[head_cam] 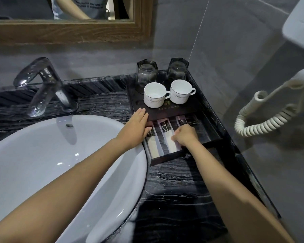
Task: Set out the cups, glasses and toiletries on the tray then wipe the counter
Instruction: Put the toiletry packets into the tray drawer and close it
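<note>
Two cups (155, 95) before two glasses (146, 74) on tray (167, 112), left hand (136, 126) flat, right hand (184, 135) pinching sachet (168, 135), basin (42, 155) left.

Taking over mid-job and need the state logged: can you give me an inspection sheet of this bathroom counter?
Surface: dark marble counter, looks wet.
Job's things: two white cups upright, two glasses upside down behind them on the tray; toiletry packets in its open drawer.
Clutter: nothing seen.
Grippers: left hand flat on tray edge; right hand on a packet in the drawer.
Cables: coiled hairdryer cord hanging right.
Surroundings: basin, tap, mirror.
</note>
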Demonstrator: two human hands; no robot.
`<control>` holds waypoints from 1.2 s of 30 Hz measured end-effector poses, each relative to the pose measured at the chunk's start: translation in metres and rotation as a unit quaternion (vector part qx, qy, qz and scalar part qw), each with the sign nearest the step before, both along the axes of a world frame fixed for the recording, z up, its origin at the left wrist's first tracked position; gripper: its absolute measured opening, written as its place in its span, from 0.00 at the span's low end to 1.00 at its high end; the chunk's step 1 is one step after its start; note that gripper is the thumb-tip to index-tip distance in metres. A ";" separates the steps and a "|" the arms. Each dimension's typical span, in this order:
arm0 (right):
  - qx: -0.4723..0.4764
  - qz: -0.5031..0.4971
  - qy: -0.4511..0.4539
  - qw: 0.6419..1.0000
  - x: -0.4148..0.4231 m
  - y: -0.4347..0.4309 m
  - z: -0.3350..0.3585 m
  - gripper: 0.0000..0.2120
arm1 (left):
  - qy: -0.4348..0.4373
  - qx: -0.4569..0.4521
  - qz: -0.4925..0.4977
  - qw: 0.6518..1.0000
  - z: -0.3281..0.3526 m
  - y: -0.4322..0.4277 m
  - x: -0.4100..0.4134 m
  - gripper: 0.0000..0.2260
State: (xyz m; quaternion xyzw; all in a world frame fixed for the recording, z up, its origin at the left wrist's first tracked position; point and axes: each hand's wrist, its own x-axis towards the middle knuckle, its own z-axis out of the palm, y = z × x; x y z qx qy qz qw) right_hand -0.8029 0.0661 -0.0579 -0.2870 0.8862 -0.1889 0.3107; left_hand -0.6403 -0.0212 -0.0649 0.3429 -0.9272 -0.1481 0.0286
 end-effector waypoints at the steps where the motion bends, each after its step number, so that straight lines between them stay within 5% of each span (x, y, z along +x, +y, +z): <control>1: 0.003 0.015 0.013 1.000 -0.001 0.001 -0.002 0.10 | 0.000 -0.002 -0.001 1.000 0.000 0.000 0.000 0.27; 4: 0.017 0.064 0.051 0.996 -0.003 0.002 -0.007 0.16 | 0.001 -0.005 -0.001 1.000 -0.001 0.001 0.001 0.28; 8: 0.036 0.122 0.072 0.989 -0.005 0.003 -0.008 0.07 | 0.007 -0.004 0.001 1.000 -0.002 0.003 0.001 0.29; 11: -0.028 0.088 0.090 0.992 -0.016 0.012 0.002 0.01 | 0.014 -0.004 0.000 1.000 -0.002 0.003 0.002 0.29; 15: -0.039 0.041 0.187 0.981 -0.044 0.026 0.016 0.06 | 0.022 -0.010 0.002 1.000 -0.005 0.004 0.001 0.29; 19: 0.072 0.114 0.125 0.983 -0.046 0.028 0.004 0.14 | 0.023 -0.018 0.011 0.999 -0.008 0.007 -0.001 0.30; 26: 0.110 0.198 0.077 0.971 -0.049 0.023 0.001 0.19 | 0.031 -0.015 0.011 0.999 -0.009 0.006 -0.001 0.31; 36: 0.146 0.183 0.098 0.967 -0.050 0.019 -0.004 0.23 | 0.026 -0.023 0.010 0.999 -0.012 0.006 -0.002 0.31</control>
